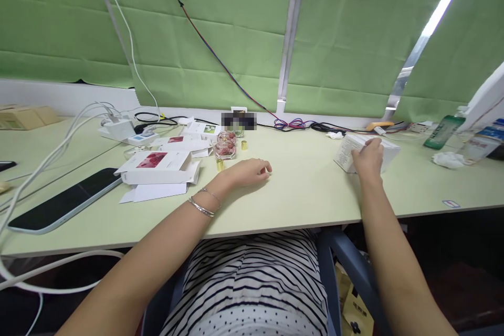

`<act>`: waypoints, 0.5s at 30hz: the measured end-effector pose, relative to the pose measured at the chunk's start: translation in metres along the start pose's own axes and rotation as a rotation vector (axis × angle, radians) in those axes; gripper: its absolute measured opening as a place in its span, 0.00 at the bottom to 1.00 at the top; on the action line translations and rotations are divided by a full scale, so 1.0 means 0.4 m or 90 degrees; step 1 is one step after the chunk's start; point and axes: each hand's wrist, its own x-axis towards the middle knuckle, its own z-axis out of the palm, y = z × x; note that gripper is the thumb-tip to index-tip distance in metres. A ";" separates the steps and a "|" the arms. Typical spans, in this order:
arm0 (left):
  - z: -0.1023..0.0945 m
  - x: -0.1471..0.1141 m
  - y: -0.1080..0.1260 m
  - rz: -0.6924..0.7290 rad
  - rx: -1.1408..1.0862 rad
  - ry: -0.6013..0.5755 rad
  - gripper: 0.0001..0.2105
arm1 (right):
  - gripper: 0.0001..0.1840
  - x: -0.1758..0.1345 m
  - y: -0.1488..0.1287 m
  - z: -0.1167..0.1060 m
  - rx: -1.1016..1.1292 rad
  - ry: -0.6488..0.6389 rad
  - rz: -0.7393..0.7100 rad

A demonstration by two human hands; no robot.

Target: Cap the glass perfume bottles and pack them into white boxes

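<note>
Right hand (369,160) grips the white box (347,151) beneath its fingers, arm stretched forward; left hand (249,171) lies half-open, loosely curled, on the table (301,189).

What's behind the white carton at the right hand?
Black cables and an orange object show beyond the white carton. Anything directly against its far side is hidden by the carton and right hand.

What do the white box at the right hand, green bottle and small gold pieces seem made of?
White box: likely matte cardboard, from its flat printed side and straight edges.
Green bottle: probably smooth plastic, looking see-through, though glass is possible.
Small gold pieces: shiny, so metal or metal-coated plastic.
</note>
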 end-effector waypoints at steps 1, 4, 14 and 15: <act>0.001 0.000 0.000 0.002 0.000 0.001 0.13 | 0.21 -0.001 0.002 0.001 0.004 0.003 -0.002; 0.005 0.003 -0.002 0.011 0.001 0.005 0.13 | 0.21 -0.004 0.004 0.002 0.012 0.006 -0.011; 0.015 0.004 -0.007 0.036 0.005 0.012 0.11 | 0.12 -0.007 -0.023 -0.007 0.006 0.065 -0.040; 0.017 0.005 -0.003 0.039 0.006 0.011 0.12 | 0.11 -0.007 -0.026 -0.007 0.016 0.083 -0.062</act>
